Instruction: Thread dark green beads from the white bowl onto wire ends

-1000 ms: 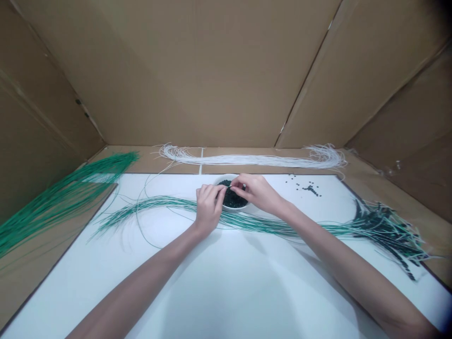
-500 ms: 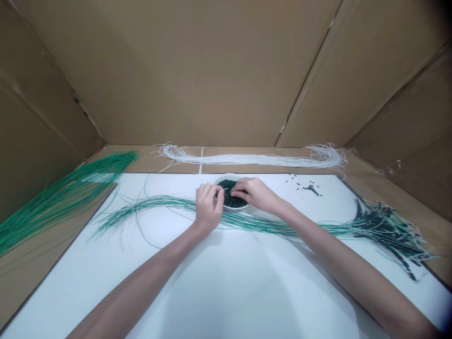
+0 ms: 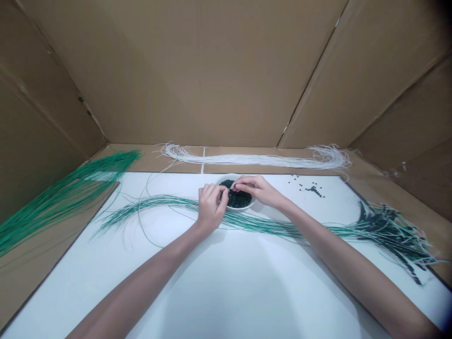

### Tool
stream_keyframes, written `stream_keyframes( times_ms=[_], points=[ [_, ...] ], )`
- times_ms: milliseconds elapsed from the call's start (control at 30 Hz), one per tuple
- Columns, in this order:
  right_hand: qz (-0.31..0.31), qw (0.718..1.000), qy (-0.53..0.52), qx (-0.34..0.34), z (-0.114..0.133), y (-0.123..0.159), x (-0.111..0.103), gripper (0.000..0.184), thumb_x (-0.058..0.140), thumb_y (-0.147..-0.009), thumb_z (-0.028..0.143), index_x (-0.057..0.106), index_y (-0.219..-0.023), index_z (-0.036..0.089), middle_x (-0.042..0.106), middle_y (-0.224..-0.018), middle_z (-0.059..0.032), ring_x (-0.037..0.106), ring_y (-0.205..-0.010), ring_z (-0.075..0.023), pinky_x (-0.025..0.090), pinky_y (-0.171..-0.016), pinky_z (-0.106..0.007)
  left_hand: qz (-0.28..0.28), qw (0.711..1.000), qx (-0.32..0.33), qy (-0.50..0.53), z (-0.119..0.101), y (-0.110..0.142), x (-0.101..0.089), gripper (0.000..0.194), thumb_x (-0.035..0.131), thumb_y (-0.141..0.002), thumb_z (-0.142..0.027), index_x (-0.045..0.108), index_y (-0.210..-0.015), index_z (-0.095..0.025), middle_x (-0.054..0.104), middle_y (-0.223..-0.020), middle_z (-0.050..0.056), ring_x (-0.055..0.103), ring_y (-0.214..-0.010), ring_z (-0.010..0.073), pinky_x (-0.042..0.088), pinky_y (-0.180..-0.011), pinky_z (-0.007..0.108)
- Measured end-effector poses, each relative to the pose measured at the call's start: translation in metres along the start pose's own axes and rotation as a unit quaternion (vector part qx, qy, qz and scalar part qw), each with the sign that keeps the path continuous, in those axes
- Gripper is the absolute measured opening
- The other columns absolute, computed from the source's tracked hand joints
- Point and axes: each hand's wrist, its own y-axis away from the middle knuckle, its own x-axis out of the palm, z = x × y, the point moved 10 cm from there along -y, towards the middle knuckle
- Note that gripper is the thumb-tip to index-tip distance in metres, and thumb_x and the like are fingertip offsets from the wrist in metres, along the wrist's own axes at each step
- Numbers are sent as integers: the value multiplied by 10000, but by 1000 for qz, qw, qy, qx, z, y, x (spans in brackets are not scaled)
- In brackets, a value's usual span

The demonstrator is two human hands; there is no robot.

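A shallow white bowl (image 3: 241,208) holds a heap of small dark green beads (image 3: 237,199). My left hand (image 3: 210,205) is over the bowl's left rim, its fingertips pinched around a thin white strand (image 3: 229,189). From the right, my right hand (image 3: 253,189) reaches in, with its finger and thumb closed close to that strand's tip above the beads. Whatever lies between those right fingertips is too small to make out.
A long bundle of green-and-white strands (image 3: 165,202) runs behind my wrists across a white board (image 3: 226,287). Beaded strands (image 3: 388,230) lie at right, loose beads (image 3: 310,189) beyond. White strands (image 3: 254,160) and green strands (image 3: 67,190) lie on the cardboard (image 3: 190,70) beyond and left.
My right hand has moved up and left, its fingertips now meeting the strand tip above the bowl. The whole view has shifted slightly, leaving the bowl further right in the picture.
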Motion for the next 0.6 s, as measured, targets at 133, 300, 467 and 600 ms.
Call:
stream_keyframes(
  times_ms=[133, 300, 467, 600],
  points=[
    [-1, 1000, -9, 8, 1, 0, 0, 211, 491, -784, 267, 642, -818, 123, 630, -847, -65, 578, -815, -154, 420, -783, -284, 1, 1000, 4, 1, -1, 0, 0, 138, 434, -825, -240, 535, -747, -186, 449, -585, -15, 411, -620, 131, 298, -665, 283],
    [-6, 1000, -11, 12, 0, 0, -1, 208, 501, -776, 276, 646, -801, 129, 634, -836, -59, 579, -804, -157, 422, -776, -287, 2, 1000, 7, 1, -2, 0, 1, 145, 436, -825, -243, 540, -742, -185, 445, -580, -14, 407, -619, 131, 298, -660, 278],
    [-11, 1000, -7, 9, 0, 0, -1, 219, 508, -771, 289, 650, -806, 126, 636, -833, -64, 579, -805, -161, 423, -773, -286, 5, 1000, 6, -3, -2, 0, 1, 141, 434, -827, -233, 544, -755, -180, 457, -594, -13, 408, -622, 125, 299, -668, 275],
    [-15, 1000, -1, 12, 2, 0, -1, 203, 509, -769, 277, 650, -802, 135, 634, -822, -55, 578, -790, -155, 427, -756, -277, 5, 1000, 8, -4, -2, 1, 2, 140, 438, -826, -234, 547, -756, -180, 466, -595, -12, 409, -621, 124, 302, -669, 274]
  ],
)
